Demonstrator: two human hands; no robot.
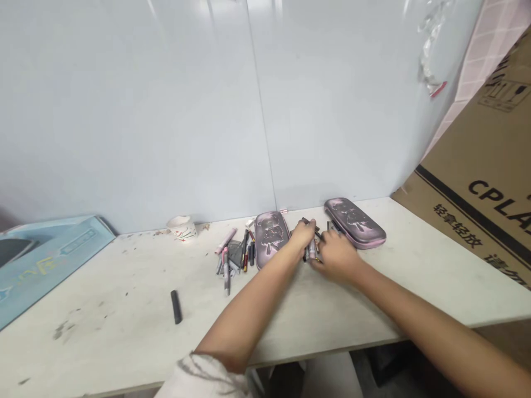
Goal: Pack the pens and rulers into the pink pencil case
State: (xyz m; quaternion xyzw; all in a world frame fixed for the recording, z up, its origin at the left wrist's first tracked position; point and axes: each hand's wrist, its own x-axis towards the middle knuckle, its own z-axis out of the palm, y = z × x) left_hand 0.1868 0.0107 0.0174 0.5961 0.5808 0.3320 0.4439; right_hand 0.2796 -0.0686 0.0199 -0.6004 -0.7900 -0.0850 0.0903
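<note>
Your left sleeve point(194, 373), bunched at the elbow, is the closest thing to the camera, low in the middle of the view. Both bare forearms run from there up to the middle of the white table point(124, 331).

Starting at the far left, a flat blue box point(45, 257) lies at the table's edge. A short black marker point(176, 307) lies alone on the bare top, well apart from everything else. Behind it, against the wall, stands a small paper cup point(182, 226). Next comes a loose heap of pens point(236, 254), touching the left side of a pink-grey pencil case point(271, 237) that lies shut and flat.

Just beside that case is your left hand point(305, 236). Its fingers are curled in tight around a bundle of pens point(312, 250), which stands roughly upright between your two hands, its lower end at the table. Your right hand point(338, 257) meets the bundle from the other side, back of the hand toward you and fingers bent in against the pens. It touches them, but the fingers are hidden, so you cannot tell whether it grips.

Close behind your right hand a second pencil case point(355, 222) lies shut, angled away. At the far right a big cardboard box point(477, 182) leans at the table's end.
</note>
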